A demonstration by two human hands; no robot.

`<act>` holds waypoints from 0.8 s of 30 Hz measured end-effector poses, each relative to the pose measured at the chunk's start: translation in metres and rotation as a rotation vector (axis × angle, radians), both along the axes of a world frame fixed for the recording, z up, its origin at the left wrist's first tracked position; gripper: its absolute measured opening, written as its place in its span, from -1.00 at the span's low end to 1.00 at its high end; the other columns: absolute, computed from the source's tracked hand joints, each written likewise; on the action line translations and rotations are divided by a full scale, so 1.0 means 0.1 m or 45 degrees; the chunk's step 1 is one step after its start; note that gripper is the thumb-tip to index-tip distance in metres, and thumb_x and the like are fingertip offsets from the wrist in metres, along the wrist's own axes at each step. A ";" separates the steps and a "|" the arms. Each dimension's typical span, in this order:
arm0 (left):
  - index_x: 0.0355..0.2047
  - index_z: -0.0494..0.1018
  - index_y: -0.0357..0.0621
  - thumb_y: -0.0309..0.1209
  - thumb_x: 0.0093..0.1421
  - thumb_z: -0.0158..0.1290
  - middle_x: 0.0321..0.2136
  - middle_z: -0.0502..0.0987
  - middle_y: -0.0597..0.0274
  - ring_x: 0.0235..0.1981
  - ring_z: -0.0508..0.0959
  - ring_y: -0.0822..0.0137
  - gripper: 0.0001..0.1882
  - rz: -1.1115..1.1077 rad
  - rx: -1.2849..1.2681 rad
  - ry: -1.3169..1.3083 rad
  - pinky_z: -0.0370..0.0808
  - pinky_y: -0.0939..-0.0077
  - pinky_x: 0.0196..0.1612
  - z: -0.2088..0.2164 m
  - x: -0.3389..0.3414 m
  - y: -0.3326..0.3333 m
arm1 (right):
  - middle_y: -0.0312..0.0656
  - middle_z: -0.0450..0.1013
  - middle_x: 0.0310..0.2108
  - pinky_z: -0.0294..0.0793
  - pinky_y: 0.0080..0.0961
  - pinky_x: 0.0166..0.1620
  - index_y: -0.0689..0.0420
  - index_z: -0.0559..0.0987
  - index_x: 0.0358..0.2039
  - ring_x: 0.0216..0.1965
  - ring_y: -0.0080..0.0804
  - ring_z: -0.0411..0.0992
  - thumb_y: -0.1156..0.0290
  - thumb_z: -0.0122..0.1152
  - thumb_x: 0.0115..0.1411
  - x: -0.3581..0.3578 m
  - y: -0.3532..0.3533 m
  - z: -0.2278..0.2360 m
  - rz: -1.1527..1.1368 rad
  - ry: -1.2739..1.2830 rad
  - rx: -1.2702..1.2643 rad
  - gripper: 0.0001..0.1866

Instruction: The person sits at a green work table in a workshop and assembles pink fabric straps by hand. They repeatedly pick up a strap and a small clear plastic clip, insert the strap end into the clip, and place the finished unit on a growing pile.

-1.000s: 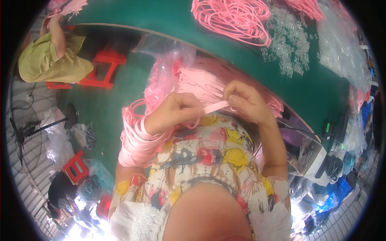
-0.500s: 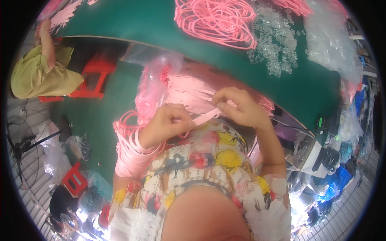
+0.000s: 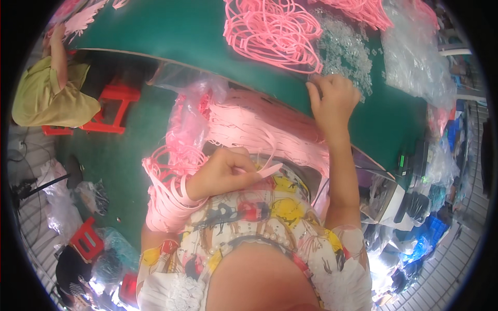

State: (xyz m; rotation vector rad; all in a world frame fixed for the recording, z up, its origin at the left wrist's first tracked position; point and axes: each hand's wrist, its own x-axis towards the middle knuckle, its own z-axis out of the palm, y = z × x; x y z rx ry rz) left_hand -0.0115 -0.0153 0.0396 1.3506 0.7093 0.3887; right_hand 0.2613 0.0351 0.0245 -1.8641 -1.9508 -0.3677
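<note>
My left hand is closed in front of my body, pinching a flat pink strap whose free end sticks out to the right and whose loop arches up behind. Many looped pink straps hang round my left wrist and forearm. Over the green table's near part, my right hand is bent, fingertips drawn together at the near side of the small clear plastic pieces. What its fingertips hold, if anything, I cannot make out. A thick stack of pink straps lies between me and the table edge.
On the green table lie a tangled heap of pink straps and a clear plastic bag. A co-worker's green top shows at far left by a red stool. Plastic-wrapped goods crowd the right side.
My right hand has let go of the strap and moved up and away to the clear pieces on the table. My left hand still pinches the strap, its end now loose.
</note>
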 end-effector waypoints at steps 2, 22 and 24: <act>-0.51 0.57 -0.28 -0.53 0.05 0.17 -0.56 0.47 0.23 -0.48 0.46 0.45 -0.94 0.022 0.021 -0.032 0.34 0.57 -0.41 -0.01 0.00 -0.02 | -0.31 0.43 -0.33 0.13 -0.21 -0.10 0.00 0.60 -0.34 -0.22 -0.31 0.34 0.28 0.28 0.01 -0.06 -0.02 -0.03 0.132 -0.020 0.100 -0.81; -0.51 0.55 -0.31 -0.53 0.09 0.15 -0.55 0.43 0.27 -0.54 0.47 0.50 -0.92 0.081 -0.056 -0.053 0.36 0.65 -0.47 -0.06 -0.01 -0.02 | -0.23 0.48 -0.34 0.40 -0.50 -0.15 0.22 0.49 -0.34 -0.29 -0.45 0.44 0.54 0.19 0.15 -0.42 -0.50 -0.05 0.315 1.577 -0.270 -0.92; -0.51 0.56 -0.29 -0.52 0.09 0.15 -0.55 0.43 0.29 -0.53 0.45 0.52 -0.92 0.089 -0.042 -0.042 0.33 0.66 -0.46 -0.05 0.00 -0.01 | -0.24 0.47 -0.33 0.40 -0.57 -0.15 0.24 0.46 -0.30 -0.27 -0.53 0.42 0.51 0.12 0.21 -0.47 -0.62 0.06 0.448 1.688 -0.439 -0.91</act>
